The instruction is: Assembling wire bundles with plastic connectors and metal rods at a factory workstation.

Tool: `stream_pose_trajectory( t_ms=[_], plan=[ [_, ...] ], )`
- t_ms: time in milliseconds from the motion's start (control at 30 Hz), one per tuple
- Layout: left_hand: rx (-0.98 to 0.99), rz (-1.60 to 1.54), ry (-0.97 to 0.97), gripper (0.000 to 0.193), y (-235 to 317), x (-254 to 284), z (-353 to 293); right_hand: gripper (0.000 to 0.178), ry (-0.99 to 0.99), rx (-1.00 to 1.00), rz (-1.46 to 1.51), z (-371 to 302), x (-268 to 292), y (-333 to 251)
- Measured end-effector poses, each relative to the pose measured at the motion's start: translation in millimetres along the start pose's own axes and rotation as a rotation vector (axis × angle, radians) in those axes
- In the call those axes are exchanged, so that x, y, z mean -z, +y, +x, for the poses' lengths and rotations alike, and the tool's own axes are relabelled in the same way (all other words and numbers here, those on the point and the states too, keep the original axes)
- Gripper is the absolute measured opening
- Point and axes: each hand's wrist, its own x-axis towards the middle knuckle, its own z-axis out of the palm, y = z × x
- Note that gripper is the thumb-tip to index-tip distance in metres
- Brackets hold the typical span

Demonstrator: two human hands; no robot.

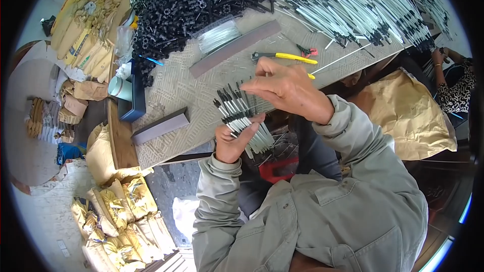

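Note:
My left hand [233, 141] grips a fanned bundle of thin white rods with black tips [241, 116], held just over the near edge of the work table [176, 90]. My right hand [287, 88] hovers above the bundle, fingers pinched at the black tips of the upper rods. Both forearms wear grey-green sleeves. The lower ends of the rods are hidden behind my left hand.
A heap of black plastic parts [196, 2] and rows of white black-tipped rods [363, 10] fill the far side. Yellow-handled pliers [285, 57], two grey bars [234, 48] [160, 126], a clear packet [218, 35] and a blue box with a cup [126, 93] lie nearby. Another person [454, 80] sits at right.

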Motion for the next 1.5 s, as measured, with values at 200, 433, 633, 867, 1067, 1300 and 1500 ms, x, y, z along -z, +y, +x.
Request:
stream_pose_trajectory(
  t_ms=[200, 433, 633, 867, 1067, 1300, 1500],
  plan=[
    [0.003, -0.002, -0.008, 0.014, 0, 1, 1, 0.011, 0.003, 0.012, -0.009, 3, 2, 0],
    [0.002, -0.039, -0.008, 0.014, -1, 2, 3, 0.011, -0.026, 0.005, 0.003, 7, 3, 2],
    [0.002, -0.028, -0.028, 0.014, -5, 5, 2, 0.013, -0.142, 0.032, 0.149, 21, 8, 10],
    [-0.018, -0.046, -0.042, 0.014, -6, 6, 1, 0.016, -0.426, -0.190, 0.722, 29, -1, 25],
    [-0.013, -0.019, -0.037, 0.014, -3, 6, 2, 0.016, -0.412, -0.151, 0.612, 35, 5, 14],
    [0.007, -0.020, -0.044, 0.014, 1, 5, 3, 0.016, -0.394, -0.255, 0.764, 23, -7, 19],
    [0.002, -0.044, -0.053, 0.014, 1, 6, 3, 0.017, -0.357, -0.234, 0.738, 22, -12, 15]
  ],
)
